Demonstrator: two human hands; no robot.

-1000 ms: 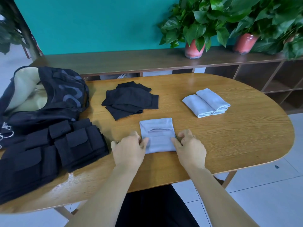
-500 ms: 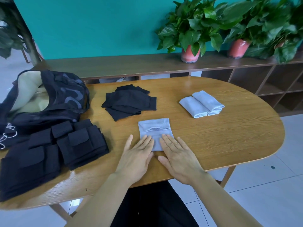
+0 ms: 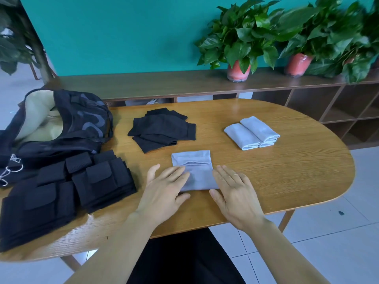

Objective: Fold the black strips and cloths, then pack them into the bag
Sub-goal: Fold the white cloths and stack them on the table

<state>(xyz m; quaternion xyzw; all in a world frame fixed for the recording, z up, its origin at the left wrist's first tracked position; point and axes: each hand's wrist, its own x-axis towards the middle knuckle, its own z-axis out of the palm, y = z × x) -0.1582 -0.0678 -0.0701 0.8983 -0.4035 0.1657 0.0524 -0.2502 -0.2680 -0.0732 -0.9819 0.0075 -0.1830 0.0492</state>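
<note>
A folded light grey cloth [image 3: 194, 169] lies flat near the table's front edge. My left hand [image 3: 164, 191] rests flat and open over its left lower corner. My right hand [image 3: 235, 191] lies flat and open just right of the cloth, fingers at its edge. Behind it sits a pile of black cloths [image 3: 162, 129]. Two folded grey cloths [image 3: 252, 133] lie side by side at the right. Folded black strips with flap pockets [image 3: 61, 191] are stacked at the left. The black bag [image 3: 67, 124] stands open at far left, its beige lining showing.
The wooden oval table [image 3: 287, 171] ends just below my hands. A long wooden shelf [image 3: 164, 85] with two potted plants [image 3: 239, 48] runs behind it. Open cubbies stand at the right, tiled floor beyond.
My hands went from gripping the grey cloth's lower corners to lying flat on it, then slid apart toward its left and right edges.
</note>
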